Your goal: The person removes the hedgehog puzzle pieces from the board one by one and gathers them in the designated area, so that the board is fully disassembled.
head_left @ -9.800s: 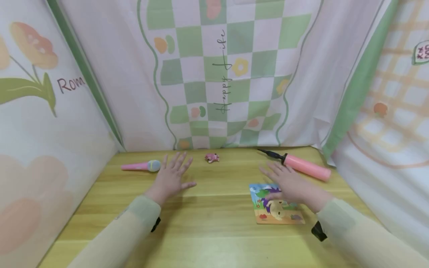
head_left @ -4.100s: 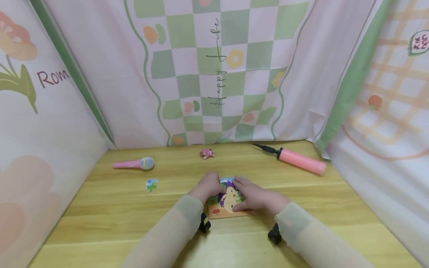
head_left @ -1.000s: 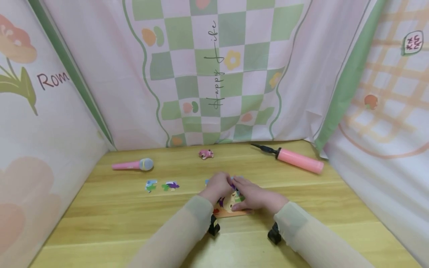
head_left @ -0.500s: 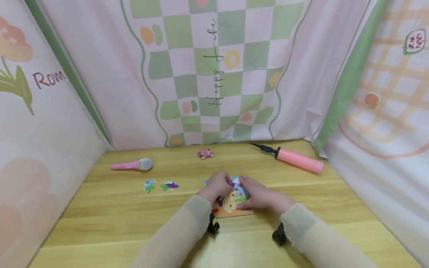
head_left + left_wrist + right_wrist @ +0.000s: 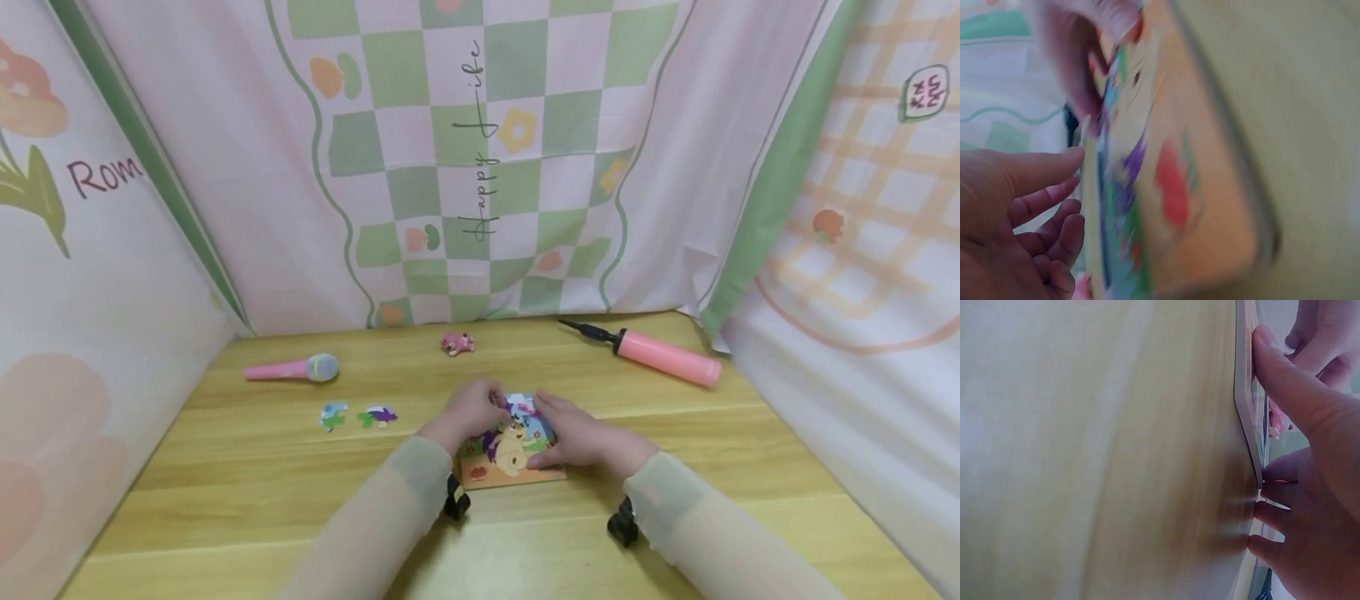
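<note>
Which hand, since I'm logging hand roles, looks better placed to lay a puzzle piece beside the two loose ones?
Probably the left hand: it is at the far-left corner of the jigsaw puzzle, nearer the loose puzzle pieces, while the right hand grips the puzzle's right side.

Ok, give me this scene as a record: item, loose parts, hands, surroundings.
item: animal jigsaw puzzle
loose parts: blue-green piece and purple-green piece, left of puzzle
left hand: at puzzle's far-left corner; grip unclear
right hand: holds puzzle's right side
surface: wooden table
far side, left to right: pink toy microphone, pink figurine, pink hand pump
</note>
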`<state>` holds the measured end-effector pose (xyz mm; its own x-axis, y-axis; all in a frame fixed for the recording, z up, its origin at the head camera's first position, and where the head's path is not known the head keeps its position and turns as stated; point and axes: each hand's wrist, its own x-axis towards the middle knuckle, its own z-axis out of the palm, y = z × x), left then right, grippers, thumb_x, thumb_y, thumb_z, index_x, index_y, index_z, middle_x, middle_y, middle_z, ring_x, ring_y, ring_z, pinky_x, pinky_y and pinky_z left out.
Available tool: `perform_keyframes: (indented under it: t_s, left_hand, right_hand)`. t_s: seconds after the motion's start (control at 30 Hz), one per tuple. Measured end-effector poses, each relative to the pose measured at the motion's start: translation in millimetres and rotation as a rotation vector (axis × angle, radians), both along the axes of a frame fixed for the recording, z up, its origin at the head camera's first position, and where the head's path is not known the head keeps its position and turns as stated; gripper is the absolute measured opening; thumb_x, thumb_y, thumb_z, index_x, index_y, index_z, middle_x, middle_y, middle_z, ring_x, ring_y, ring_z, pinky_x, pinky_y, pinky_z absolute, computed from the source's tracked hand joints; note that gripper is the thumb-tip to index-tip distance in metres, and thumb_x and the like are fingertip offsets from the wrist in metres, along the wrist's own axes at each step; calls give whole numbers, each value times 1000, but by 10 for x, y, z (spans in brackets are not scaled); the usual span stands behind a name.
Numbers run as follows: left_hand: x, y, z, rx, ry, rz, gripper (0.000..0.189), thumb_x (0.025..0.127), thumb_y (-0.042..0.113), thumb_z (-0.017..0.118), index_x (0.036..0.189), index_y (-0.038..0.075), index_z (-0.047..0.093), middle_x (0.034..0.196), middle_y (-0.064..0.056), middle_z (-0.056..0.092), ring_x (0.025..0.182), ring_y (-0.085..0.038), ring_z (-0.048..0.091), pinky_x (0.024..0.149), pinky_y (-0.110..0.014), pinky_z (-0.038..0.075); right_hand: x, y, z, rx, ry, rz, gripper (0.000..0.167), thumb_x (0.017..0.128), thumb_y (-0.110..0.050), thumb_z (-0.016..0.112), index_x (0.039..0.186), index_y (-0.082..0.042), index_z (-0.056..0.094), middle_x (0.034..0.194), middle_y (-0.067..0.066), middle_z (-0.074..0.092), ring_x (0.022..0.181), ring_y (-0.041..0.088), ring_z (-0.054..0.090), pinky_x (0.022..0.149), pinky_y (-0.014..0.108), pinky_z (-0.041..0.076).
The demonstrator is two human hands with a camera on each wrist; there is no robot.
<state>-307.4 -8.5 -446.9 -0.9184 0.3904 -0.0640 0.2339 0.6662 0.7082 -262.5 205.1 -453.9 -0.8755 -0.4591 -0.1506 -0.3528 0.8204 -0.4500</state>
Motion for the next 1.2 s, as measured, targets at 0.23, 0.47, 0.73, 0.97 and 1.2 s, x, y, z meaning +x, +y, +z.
perform_keyframes:
  t_s: [0.23, 0.47, 0.73, 0.97, 1.2]
  left_hand:
    - [-125, -532, 138, 62, 37, 44, 11, 87, 14, 74, 88, 12, 64, 84, -4, 60, 76, -20, 56, 65, -33, 49]
    - [-191, -1142, 90, -8, 73, 106, 12, 85, 10, 76, 84, 10, 64, 81, -4, 58, 75, -20, 54, 65, -33, 46]
    - [-140, -1383, 10, -60, 18, 35, 14, 82, 8, 79, 81, 11, 65, 79, -2, 61, 73, -18, 56, 66, -32, 48]
    - [-105, -1346, 12, -110, -17, 56, 17, 79, 10, 81, 83, 11, 64, 83, -2, 61, 77, -20, 57, 69, -35, 49]
    - [-61, -1159, 69, -103, -37, 51, 16, 83, 14, 78, 90, 12, 63, 86, -2, 61, 76, -20, 58, 67, -34, 49]
  right_hand:
    - [-5, -16, 9, 24, -4, -1, 113, 77, -57, 76, 153, 5, 19, 159, 24, 13, 145, 42, 14, 115, 53, 15]
    - [-7, -29, 22, 10, -25, -7, 113, 78, -56, 76, 154, 4, 18, 160, 23, 12, 145, 41, 13, 115, 53, 15]
    - [-27, -28, 6, 16, -25, -7, 112, 78, -55, 76, 154, 3, 18, 160, 23, 12, 145, 41, 14, 115, 53, 16]
    - [-37, -21, -10, 15, -26, -1, 112, 78, -56, 76, 154, 3, 19, 160, 23, 13, 145, 41, 14, 115, 54, 17]
    - [-32, -27, 23, 12, -34, -6, 111, 79, -54, 77, 154, 3, 19, 160, 23, 13, 145, 42, 15, 115, 54, 17]
